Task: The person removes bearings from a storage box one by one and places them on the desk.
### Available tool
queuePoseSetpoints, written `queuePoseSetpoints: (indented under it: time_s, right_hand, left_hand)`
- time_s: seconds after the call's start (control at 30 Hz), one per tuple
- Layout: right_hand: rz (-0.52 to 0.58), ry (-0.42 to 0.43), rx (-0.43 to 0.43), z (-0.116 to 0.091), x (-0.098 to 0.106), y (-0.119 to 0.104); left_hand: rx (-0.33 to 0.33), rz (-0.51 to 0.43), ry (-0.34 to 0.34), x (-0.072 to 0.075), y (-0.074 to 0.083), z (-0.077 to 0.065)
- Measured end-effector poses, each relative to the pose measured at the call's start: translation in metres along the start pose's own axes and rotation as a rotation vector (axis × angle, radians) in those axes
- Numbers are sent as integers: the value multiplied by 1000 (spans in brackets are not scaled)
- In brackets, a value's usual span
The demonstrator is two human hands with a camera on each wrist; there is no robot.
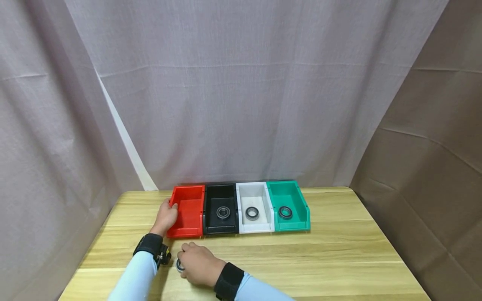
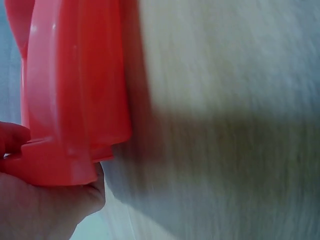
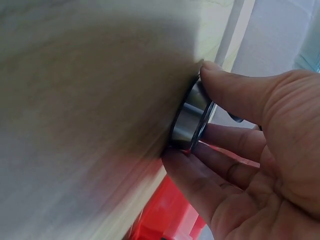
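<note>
My left hand (image 1: 166, 217) grips the left wall of a red bin (image 1: 188, 209), thumb over the rim; the left wrist view shows the red bin's side (image 2: 75, 90) up close with the fingers round its edge. In front of the bins, my right hand (image 1: 201, 264) pinches a ball bearing (image 1: 179, 265) between thumb and fingers. The right wrist view shows the bearing's shiny steel outer ring (image 3: 187, 120), at the table surface; whether it touches the wood I cannot tell. No bearing shows inside the red bin.
Right of the red bin stand a black bin (image 1: 220, 194), a white bin (image 1: 252, 191) and a green bin (image 1: 284, 190), side by side, each with one bearing inside. They rest on a wooden table (image 1: 339, 251). Grey curtains (image 1: 241, 104) hang behind it.
</note>
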State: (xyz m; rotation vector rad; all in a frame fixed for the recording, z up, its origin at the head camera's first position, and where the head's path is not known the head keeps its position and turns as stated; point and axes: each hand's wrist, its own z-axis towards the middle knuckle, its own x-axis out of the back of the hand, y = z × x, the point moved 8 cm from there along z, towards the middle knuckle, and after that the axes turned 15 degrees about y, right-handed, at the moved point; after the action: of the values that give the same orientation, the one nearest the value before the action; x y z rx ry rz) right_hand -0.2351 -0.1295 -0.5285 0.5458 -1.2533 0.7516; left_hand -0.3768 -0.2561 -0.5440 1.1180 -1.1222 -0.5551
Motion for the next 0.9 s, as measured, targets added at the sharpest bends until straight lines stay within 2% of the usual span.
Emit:
queuePoseSetpoints:
  time_s: [0.27,0.4,0.53,0.6,0.7,0.83,0.9]
  right_hand:
    - [67,-7,-30,0,3,5]
    - [127,22,13,-3,7,9]
    - [175,85,60,-6,17,20]
    - [197,120,58,-7,23,29]
    - [213,171,27,-11,35,48]
    - [214,231,-39,-25,50,80]
    - [217,256,-73,-35,56,98]
  left_hand:
    - [-4,51,61,2,0,2]
    - [-11,77,74,4,3,1]
    - [-27,117,81,4,8,-1]
    - [-41,149,116,7,10,-2]
    - [-92,204,217,16,14,-5]
    - [-222,240,359,27,27,-15]
    - [-275,227,382,29,34,-24]
